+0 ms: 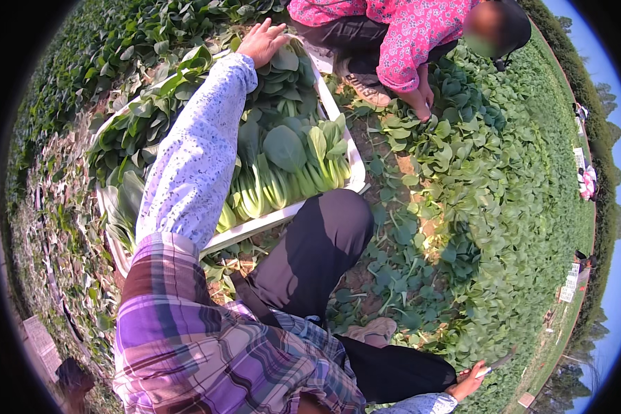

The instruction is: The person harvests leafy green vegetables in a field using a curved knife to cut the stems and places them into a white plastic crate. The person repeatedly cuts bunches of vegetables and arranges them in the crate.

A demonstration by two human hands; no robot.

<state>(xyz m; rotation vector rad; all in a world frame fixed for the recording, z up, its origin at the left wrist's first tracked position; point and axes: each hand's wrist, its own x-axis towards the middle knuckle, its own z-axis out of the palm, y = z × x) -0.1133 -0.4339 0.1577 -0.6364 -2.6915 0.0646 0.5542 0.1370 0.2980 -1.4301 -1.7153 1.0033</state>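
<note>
A white plastic crate stands before me, filled with leafy heads of bok choy, their pale stems towards me. My left hand reaches over the crate to its far rim and leaves, fingers apart and palm down. Whether it touches the rim I cannot tell. At the lower right, my right hand is closed around the light handle of a knife, its blade pointing to the upper right, over the green plants beside my bent knee.
A co-worker in a pink flowered top crouches beyond the crate, hands low in the growing bok choy. Cut leaves lie on the soil by my knee. Leafy debris covers the ground at left. More people and white crates are far right.
</note>
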